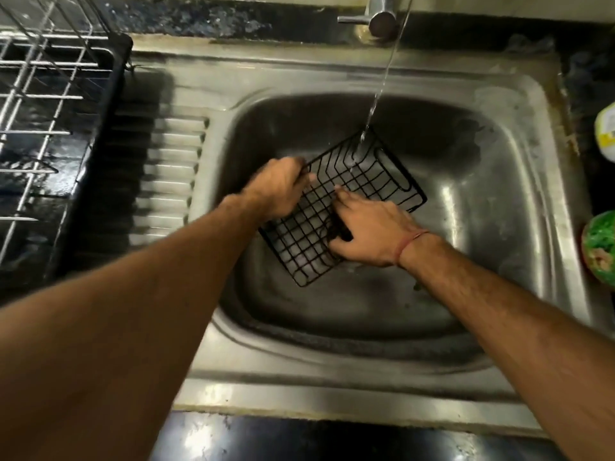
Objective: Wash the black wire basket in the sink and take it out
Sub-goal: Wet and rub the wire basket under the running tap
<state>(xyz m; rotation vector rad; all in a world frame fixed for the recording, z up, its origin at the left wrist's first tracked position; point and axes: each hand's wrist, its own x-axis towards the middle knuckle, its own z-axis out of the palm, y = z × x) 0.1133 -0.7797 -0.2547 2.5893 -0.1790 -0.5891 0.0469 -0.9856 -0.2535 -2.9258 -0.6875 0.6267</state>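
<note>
**Basket under running tap, both hands on it**

Black wire basket (346, 207) is held tilted inside the steel sink (519, 207). Water stream (382, 91) from the tap (379, 15) lands on its far end. Left hand (276, 188) grips the basket's left edge. Right hand (369, 234) lies on the grid with fingers spread, with something dark under the fingers (too blurred to identify). Red thread band (409, 244) on the right wrist. Dish rack (43, 94) sits far left on the counter. Two green-and-white containers (602, 247) at the right edge.
</note>
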